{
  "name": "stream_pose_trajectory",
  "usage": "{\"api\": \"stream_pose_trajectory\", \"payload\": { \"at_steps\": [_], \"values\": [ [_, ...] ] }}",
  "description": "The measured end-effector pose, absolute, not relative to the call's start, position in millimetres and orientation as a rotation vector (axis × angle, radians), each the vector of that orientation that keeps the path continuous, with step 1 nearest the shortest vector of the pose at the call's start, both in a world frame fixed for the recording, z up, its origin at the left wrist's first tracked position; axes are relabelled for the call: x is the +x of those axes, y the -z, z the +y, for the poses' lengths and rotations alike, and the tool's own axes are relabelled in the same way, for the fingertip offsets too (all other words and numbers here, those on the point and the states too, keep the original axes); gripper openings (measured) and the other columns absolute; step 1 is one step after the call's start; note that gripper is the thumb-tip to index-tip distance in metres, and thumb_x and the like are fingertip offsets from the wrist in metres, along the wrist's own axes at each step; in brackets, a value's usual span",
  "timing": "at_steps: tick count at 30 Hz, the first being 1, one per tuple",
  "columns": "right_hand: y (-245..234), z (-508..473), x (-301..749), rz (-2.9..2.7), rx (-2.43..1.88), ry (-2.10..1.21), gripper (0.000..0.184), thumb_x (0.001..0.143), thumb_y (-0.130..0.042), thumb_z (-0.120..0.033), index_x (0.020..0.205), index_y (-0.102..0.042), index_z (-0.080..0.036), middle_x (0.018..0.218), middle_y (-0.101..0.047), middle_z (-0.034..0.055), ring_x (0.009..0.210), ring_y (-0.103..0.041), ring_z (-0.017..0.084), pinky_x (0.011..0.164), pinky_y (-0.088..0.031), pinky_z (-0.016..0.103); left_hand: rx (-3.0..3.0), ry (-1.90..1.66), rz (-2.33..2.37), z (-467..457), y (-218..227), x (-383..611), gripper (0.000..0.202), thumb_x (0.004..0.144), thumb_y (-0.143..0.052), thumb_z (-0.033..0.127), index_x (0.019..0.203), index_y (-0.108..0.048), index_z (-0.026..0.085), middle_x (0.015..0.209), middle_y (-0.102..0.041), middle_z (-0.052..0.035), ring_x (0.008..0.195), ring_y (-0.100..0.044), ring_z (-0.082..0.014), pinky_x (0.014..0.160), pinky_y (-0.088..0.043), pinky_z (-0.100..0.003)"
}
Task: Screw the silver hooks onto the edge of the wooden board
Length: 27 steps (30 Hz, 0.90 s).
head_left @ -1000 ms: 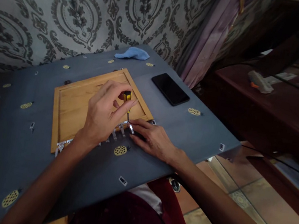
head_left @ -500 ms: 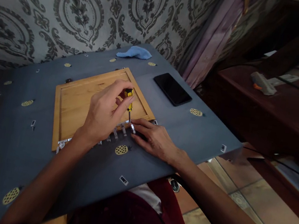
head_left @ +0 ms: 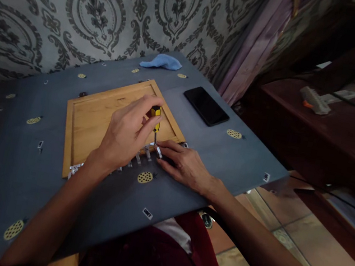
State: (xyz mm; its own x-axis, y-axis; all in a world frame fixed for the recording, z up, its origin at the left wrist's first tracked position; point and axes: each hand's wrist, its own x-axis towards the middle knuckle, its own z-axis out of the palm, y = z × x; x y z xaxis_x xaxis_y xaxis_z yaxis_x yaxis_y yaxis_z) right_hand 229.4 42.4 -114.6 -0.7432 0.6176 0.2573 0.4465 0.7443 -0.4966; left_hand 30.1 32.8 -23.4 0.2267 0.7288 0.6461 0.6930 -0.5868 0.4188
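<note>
My left hand (head_left: 126, 128) is closed around the yellow-and-black handle of a screwdriver (head_left: 156, 113). The screwdriver stands nearly upright, its shaft pointing down at the near right edge of a wooden framed panel (head_left: 96, 123). A row of several small silver metal clips (head_left: 139, 158) runs along that near edge, partly hidden behind my left wrist. My right hand (head_left: 184, 164) rests low at the panel's corner, thumb and fingertips closed about the rightmost metal clip (head_left: 159, 152), close to the screwdriver's tip. The tip itself is too small to make out against the metal.
A black phone (head_left: 206, 106) lies right of the panel on the blue tablecloth (head_left: 185, 203). Behind the panel is a crumpled blue cloth (head_left: 161, 61). The patterned wall (head_left: 96, 8) borders the table's back; a brush-like object (head_left: 315, 101) sits on a dark red surface at right.
The view has shifted very slightly. My left hand and the screwdriver keep almost the same pose over the panel's edge, and my right hand stays at the clip.
</note>
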Motion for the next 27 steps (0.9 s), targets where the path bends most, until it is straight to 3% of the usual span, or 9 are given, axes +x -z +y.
{"api": "stream_pose_trajectory", "payload": {
  "at_steps": [6,14,24,27],
  "values": [
    [113.9,42.5,228.8,-2.545,-0.827,-0.572,0.037,0.103,-0.045,-0.032,0.124,-0.07,-0.014,0.135,-0.067,0.0145,0.11,-0.071,0.027,0.086,-0.059,0.041,2.41,-1.466,1.472,31.3,24.8,32.9,0.011,0.091,-0.068,0.019,0.102,-0.068,0.02,0.093,-0.066,-0.0022,0.079,-0.065,-0.0114,0.065,-0.058,-0.022],
    [115.2,42.6,229.1,-2.539,-0.837,-0.569,0.037,0.104,-0.044,-0.035,0.124,-0.07,-0.017,0.135,-0.067,0.0117,0.112,-0.07,0.025,0.088,-0.058,0.038,2.481,-1.398,1.383,31.9,24.2,32.7,0.02,0.092,-0.062,0.01,0.109,-0.065,0.02,0.1,-0.073,-0.0022,0.087,-0.07,-0.013,0.081,-0.06,-0.027],
    [119.2,43.3,230.8,-2.473,-0.777,-0.58,0.033,0.104,-0.048,-0.033,0.122,-0.07,-0.016,0.134,-0.069,0.0129,0.114,-0.071,0.026,0.091,-0.06,0.04,2.435,-1.475,1.492,33.8,28.5,32.4,0.012,0.092,-0.067,0.018,0.104,-0.066,0.018,0.092,-0.067,-0.0014,0.08,-0.065,-0.011,0.064,-0.056,-0.02],
    [118.9,43.2,231.2,-2.472,-0.766,-0.597,0.033,0.104,-0.048,-0.032,0.121,-0.071,-0.014,0.134,-0.068,0.0141,0.115,-0.07,0.027,0.091,-0.06,0.041,2.428,-1.457,1.486,34.3,27.0,30.3,0.011,0.091,-0.067,0.016,0.101,-0.068,0.019,0.089,-0.068,-0.0005,0.078,-0.064,-0.0108,0.068,-0.057,-0.021]
  ]
}}
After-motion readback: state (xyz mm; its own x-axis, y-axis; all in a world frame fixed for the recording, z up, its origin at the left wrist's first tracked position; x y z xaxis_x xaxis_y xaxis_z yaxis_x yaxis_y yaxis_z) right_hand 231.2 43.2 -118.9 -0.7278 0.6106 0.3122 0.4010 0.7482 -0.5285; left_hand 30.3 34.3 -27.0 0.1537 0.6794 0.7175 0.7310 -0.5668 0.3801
